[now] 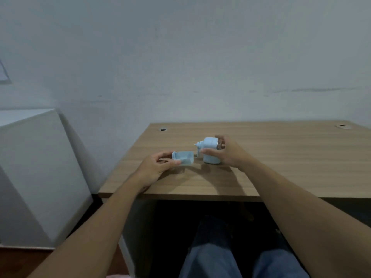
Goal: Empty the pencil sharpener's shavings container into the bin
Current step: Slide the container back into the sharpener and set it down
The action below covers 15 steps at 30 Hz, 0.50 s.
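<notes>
Holding: shavings container (183,157), pulled clear, left hand (155,167) fingers pinching its near wall. Sharpener (210,150) at its 3 o'clock on counter (281,167), right hand (228,153) gripping to steady. No bin visible.

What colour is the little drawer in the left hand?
Light blue plastic shavings drawer, matching the sharpener body; the head view shows it.

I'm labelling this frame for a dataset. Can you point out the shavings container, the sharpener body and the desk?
shavings container (183,157): head view, on its pale blue side wall.
sharpener body (209,144): head view, on its upper blue housing.
desk (291,157): head view, on bare wood.
</notes>
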Each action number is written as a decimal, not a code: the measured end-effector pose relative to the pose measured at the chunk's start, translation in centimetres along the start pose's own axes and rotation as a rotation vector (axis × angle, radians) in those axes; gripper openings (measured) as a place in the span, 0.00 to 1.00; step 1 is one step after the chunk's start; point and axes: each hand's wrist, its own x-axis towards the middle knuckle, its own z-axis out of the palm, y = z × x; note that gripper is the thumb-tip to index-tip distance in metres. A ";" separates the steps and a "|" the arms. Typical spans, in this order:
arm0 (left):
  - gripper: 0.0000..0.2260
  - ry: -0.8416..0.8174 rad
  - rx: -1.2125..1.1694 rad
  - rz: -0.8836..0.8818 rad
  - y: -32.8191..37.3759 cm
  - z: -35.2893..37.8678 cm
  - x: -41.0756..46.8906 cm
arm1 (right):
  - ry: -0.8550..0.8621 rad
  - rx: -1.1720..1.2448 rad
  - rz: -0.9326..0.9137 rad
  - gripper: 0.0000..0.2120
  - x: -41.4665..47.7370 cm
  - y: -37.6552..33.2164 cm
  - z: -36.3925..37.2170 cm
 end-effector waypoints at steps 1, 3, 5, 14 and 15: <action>0.18 -0.009 0.027 0.011 -0.1 0.5 0.4 | -0.010 0.016 0.001 0.45 0.1 1.3 0.2; 0.17 -0.028 0.077 0.024 -0.4 1.2 1.0 | 0.002 0.013 -0.018 0.42 0.3 3.0 0.8; 0.15 -0.048 0.108 0.031 -0.2 1.6 1.3 | 0.026 0.028 -0.024 0.33 0.0 3.4 1.1; 0.19 -0.072 0.272 0.048 -0.1 2.2 1.8 | -0.009 0.032 -0.076 0.38 -0.9 3.0 0.6; 0.18 -0.077 0.281 0.049 -0.1 2.3 1.8 | -0.023 0.033 -0.080 0.37 -1.1 2.8 0.5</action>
